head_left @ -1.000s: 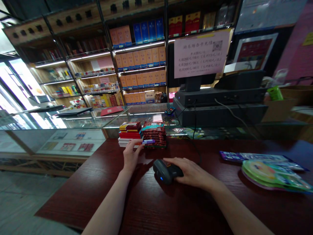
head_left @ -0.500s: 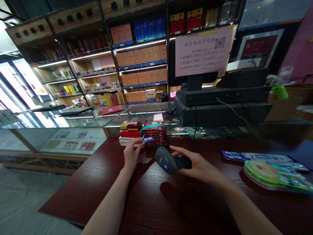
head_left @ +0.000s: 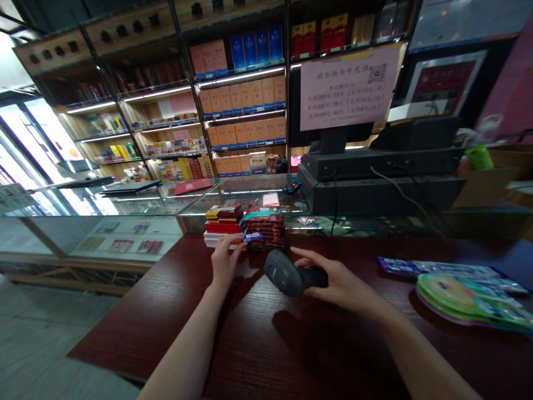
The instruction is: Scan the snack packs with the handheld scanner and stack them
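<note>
The left hand [head_left: 225, 264] pinches one end of a small purple packet [head_left: 253, 236], its print too small to read; brown packets [head_left: 268, 226] are stacked just beyond. The right hand [head_left: 337, 280] grips the scanner [head_left: 283, 273] by its handle, above the table [head_left: 166, 316]. Step in hand: apparently scanning. The next move calls for aiming the scanner at the purple packet.

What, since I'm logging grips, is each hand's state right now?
Left hand: closed, holding a small purple item at its fingertips.
Right hand: closed, holding the dark scanner.
</note>
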{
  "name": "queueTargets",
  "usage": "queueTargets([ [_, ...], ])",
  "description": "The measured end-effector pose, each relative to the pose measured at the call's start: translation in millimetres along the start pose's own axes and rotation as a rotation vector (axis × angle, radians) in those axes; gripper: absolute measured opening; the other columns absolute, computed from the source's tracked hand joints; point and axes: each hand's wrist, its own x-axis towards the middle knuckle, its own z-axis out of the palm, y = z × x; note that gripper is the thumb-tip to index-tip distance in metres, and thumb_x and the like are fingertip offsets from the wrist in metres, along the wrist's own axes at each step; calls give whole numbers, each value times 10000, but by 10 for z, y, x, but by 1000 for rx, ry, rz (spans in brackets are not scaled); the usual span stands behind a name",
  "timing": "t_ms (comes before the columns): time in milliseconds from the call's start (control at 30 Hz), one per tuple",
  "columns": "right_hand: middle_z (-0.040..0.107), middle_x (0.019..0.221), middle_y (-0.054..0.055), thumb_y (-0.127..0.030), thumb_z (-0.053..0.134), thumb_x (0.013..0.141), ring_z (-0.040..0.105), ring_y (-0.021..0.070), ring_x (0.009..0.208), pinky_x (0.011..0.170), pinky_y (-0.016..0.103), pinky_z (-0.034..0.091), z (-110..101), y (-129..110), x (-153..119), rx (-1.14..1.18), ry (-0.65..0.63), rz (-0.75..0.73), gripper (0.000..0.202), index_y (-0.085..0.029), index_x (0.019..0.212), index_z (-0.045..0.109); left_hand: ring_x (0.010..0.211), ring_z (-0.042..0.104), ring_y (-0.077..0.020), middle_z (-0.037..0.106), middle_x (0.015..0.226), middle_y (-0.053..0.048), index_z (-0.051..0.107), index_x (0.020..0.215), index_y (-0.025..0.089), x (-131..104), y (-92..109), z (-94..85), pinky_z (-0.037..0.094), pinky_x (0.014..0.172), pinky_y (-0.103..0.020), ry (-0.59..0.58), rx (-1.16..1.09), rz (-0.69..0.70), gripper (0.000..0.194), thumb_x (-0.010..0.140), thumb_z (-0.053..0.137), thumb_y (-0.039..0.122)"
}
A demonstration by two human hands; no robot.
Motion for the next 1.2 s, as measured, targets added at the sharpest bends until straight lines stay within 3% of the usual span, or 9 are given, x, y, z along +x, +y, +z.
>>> queueTargets([
  [400,636,1350,14,-172,689,749,591,267,1216,1040,397,434,194,104,2,-207,-168,-3,782,-367,1471,459,953,677,-191,725,983,-26,694,1004,241,7,107,-2,545,925,-360,-34,-42,-57,162,894,675,358],
  [633,610,1391,25,-189,693,753,591,254,1214,1052,371,413,241,53,21,-250,-195,-27,782,-330,1482,447,965,682,-187,727,1000,-28,691,1018,237,0,190,14,542,934,-350,-73,-92,-80,170,891,681,349],
  [833,607,1399,35,-294,798,707,563,287,1257,1099,438,390,219,43,1,-199,-210,25,850,-346,1480,450,976,687,-188,734,1006,-24,693,1005,239,-14,239,41,532,950,-351,-102,-128,-98,160,882,693,342],
  [933,614,1393,62,-361,749,786,573,278,1264,1112,466,394,209,97,29,-45,-148,69,750,-325,1477,458,982,690,-191,740,1014,-23,694,997,242,-22,257,62,533,955,-359,-115,-150,-113,157,874,701,340],
  [1033,597,1402,136,-378,605,899,575,258,1281,1087,466,439,232,196,125,168,30,105,622,-244,1484,440,1004,692,-200,743,1038,-32,693,986,240,-36,279,86,537,951,-364,-157,-187,-128,164,868,704,354],
  [1200,583,1410,161,-306,561,899,572,232,1290,1083,459,460,321,334,310,246,178,95,587,-208,1463,435,973,700,-194,750,1012,-23,700,992,250,-76,320,139,540,916,-340,-247,-223,-175,181,863,700,378],
])
